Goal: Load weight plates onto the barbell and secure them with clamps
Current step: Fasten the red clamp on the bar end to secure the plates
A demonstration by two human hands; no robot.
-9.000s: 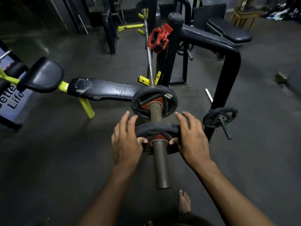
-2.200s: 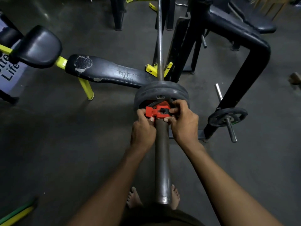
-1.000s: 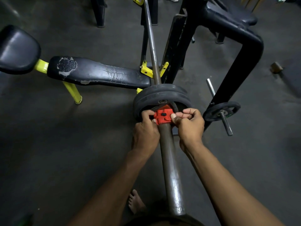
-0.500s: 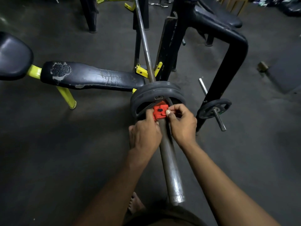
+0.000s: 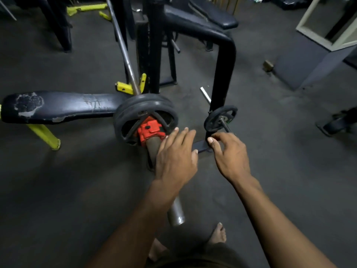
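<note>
The barbell [image 5: 125,55] rests on a yellow rack hook and runs toward me. Two dark weight plates [image 5: 135,109] sit side by side on its sleeve [image 5: 152,149]. A red clamp [image 5: 150,130] sits on the sleeve tight against the outer plate. My left hand [image 5: 175,157] hovers over the sleeve just right of the clamp, fingers spread, holding nothing. My right hand [image 5: 229,153] is further right, fingers loosely curled and empty, just below a small plate [image 5: 216,118] on a storage peg.
A worn black bench [image 5: 58,107] with yellow legs lies to the left. A black rack frame [image 5: 222,60] stands behind the plates. Another padded bench [image 5: 210,14] is at the back. A pale box [image 5: 316,55] stands at the right. My bare feet [image 5: 218,233] are on the dark floor.
Both hands have let go of the red clamp and moved right and back. The clamp stays on the sleeve against the plates. The view has shifted right.
</note>
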